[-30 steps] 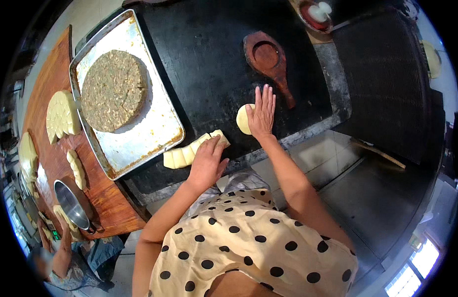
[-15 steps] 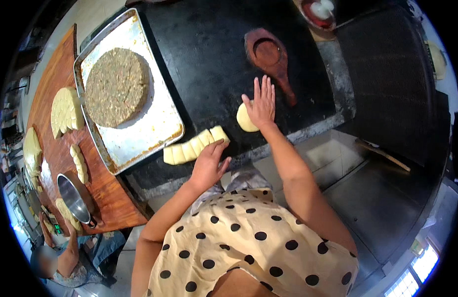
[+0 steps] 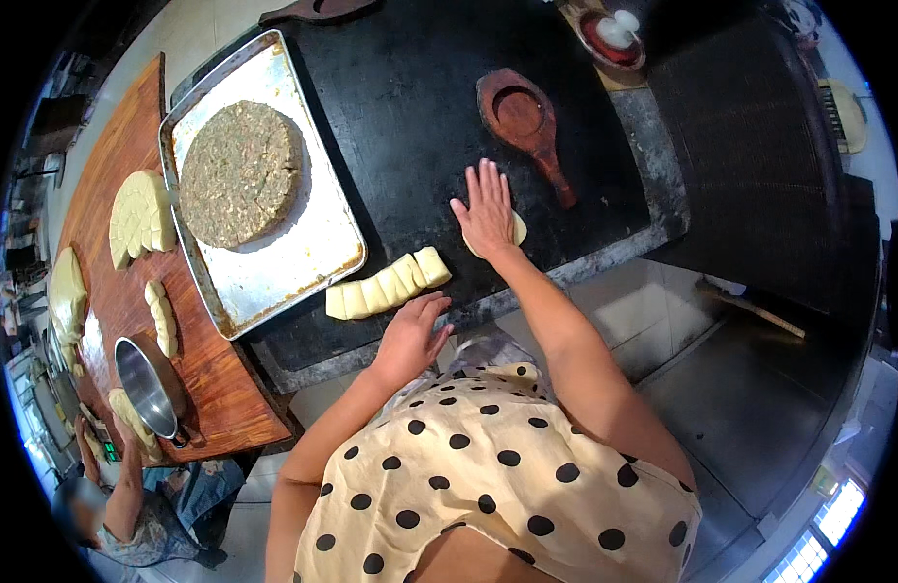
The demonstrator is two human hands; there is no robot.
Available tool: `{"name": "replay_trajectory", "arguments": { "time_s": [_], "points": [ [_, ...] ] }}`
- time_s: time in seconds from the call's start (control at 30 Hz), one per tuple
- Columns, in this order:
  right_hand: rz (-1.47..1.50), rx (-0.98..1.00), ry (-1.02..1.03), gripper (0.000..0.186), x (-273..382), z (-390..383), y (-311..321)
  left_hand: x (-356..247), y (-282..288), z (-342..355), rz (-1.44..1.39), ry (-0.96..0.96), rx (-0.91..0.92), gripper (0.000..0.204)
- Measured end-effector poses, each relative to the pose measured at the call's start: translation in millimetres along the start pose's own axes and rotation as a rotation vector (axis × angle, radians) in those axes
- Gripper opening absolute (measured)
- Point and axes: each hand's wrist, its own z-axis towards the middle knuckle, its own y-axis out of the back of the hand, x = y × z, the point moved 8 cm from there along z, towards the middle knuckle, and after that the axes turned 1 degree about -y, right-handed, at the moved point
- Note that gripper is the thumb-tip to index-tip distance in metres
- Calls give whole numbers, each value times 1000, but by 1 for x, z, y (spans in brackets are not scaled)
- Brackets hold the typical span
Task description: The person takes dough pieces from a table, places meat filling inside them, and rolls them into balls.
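Observation:
Flat on a round piece of pale dough lies my right hand, its fingers stretched out. The palm hides most of the dough, and an edge shows at the right. My left hand hovers by the near edge of the black worktop, fingers loosely extended and holding nothing. Just beyond it sits a row of cut dough pieces, set side by side. A wooden mold with a handle and a round hollow rests farther off, right of my right hand.
At left, a metal tray bears a thick disc of speckled filling. Beside it, a wooden table holds dough slabs and a steel bowl. Another person works there. A red-filled dish stands far right.
My right hand has shifted left to cover more of the dough, which now shows on its right side. My left hand has drawn slightly back from the row of dough pieces.

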Motion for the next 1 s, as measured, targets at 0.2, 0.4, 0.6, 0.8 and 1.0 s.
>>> {"name": "replay_trajectory", "arguments": {
  "time_s": [0.2, 0.4, 0.6, 0.8, 1.0],
  "points": [
    [189, 46, -316, 62, -63, -41, 25, 10, 10, -16, -9, 110, -36, 34],
    [463, 565, -519, 49, -88, -16, -7, 11, 9, -20, -14, 102, -19, 30],
    [378, 613, -85, 29, -2, -15, 57, 26, 20, -17, -223, 275, -88, 42],
    [989, 817, -106, 24, 133, -22, 122, 50, 34, -26, -1810, 452, -250, 73],
    [1241, 394, -210, 29, 195, 27, 44, 124, 71, -68, -1975, 497, -571, 49]
  ]
}}
